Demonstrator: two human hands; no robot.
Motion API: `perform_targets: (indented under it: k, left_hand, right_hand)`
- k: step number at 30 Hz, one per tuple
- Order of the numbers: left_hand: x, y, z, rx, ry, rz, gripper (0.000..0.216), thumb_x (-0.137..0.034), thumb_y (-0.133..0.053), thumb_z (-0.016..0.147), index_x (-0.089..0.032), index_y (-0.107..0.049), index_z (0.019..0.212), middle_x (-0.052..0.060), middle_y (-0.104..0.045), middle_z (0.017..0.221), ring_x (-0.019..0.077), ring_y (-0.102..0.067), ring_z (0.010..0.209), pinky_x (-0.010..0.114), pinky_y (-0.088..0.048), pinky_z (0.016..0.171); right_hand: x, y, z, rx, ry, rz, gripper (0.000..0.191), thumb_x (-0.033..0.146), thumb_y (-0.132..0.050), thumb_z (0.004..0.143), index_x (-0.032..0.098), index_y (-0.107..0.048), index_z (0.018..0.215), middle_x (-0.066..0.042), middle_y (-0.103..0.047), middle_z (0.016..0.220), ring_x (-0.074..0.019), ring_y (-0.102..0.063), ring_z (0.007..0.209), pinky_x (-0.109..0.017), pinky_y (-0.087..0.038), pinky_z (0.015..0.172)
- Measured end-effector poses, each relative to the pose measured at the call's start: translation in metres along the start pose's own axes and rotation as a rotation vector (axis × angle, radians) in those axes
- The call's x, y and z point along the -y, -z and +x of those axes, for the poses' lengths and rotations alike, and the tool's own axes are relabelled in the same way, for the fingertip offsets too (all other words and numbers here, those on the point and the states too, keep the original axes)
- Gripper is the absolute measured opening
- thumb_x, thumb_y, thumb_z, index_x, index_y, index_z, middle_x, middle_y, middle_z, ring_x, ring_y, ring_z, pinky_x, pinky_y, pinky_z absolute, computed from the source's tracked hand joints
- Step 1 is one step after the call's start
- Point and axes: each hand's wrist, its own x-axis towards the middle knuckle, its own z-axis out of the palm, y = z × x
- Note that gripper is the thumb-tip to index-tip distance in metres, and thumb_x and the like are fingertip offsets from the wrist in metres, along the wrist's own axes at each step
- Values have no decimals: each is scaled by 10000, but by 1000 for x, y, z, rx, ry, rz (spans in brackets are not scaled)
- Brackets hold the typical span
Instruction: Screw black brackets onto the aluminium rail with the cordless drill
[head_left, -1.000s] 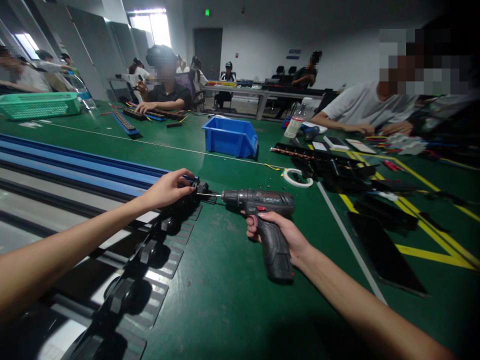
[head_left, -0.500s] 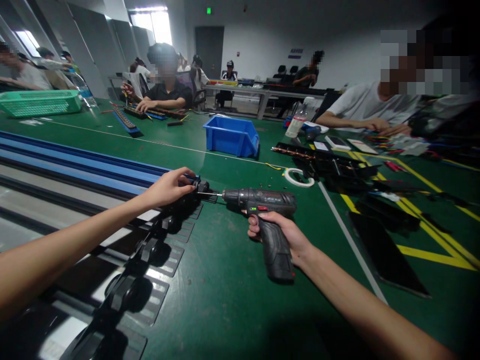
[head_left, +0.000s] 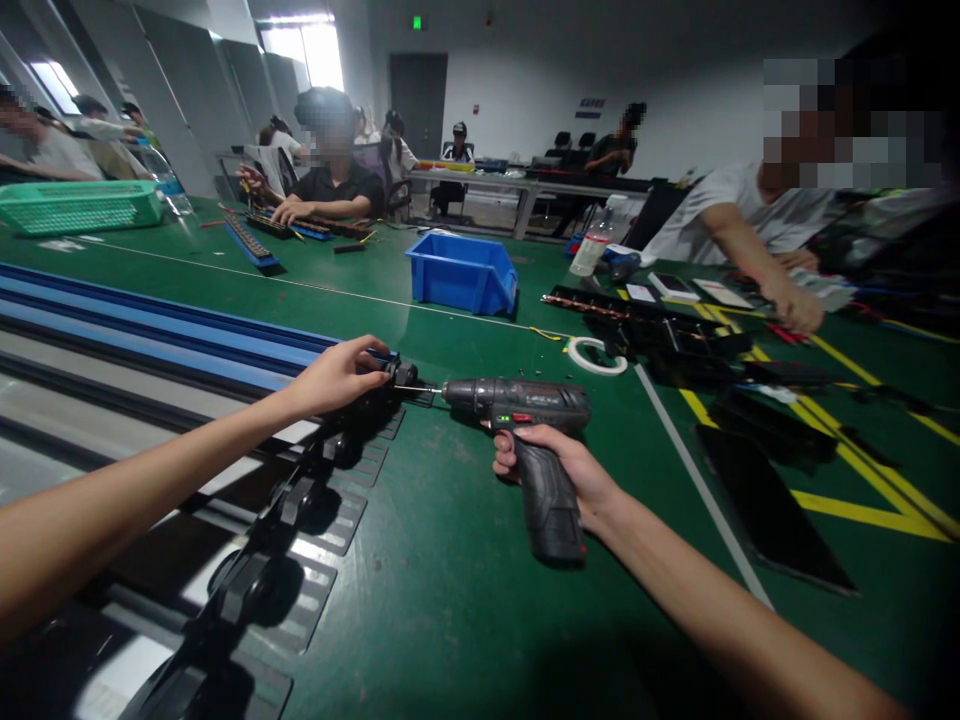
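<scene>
My right hand [head_left: 559, 468] grips the handle of a dark cordless drill [head_left: 525, 420] held level above the green table [head_left: 450, 560]. The drill's bit points left and meets a small black fitting [head_left: 401, 375] at the end of a long blue and grey rail [head_left: 150, 345]. My left hand [head_left: 337, 375] is closed over that fitting and holds it steady. A green light glows on the drill's body. A row of black wheeled brackets [head_left: 300, 500] runs along the rail's end toward me.
A blue bin [head_left: 461, 272] stands behind the drill, with a white tape roll [head_left: 596, 355] and black trays [head_left: 675, 335] to the right. A person in white reaches over the far right of the table. Other people sit beyond. A green basket [head_left: 79, 207] is at far left.
My hands and the drill have stayed almost still, and the drill's green light has come on. The person in white at the right has stretched an arm out over the table.
</scene>
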Motion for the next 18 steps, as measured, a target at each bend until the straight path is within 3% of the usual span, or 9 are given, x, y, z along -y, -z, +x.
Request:
perform_targets:
  k: [18]
  left_hand:
    - [-1,0,-1,13,4,-3,380,-367,-619,842,-185,-574,1172,62,-721,961,185,-650,806,304,-470,716]
  right_hand:
    - [-1,-1,1,-4,3,-25,170,236,-684,821,114,-665,937,-44,-622,834,-127,-583,726,-296,-514,784]
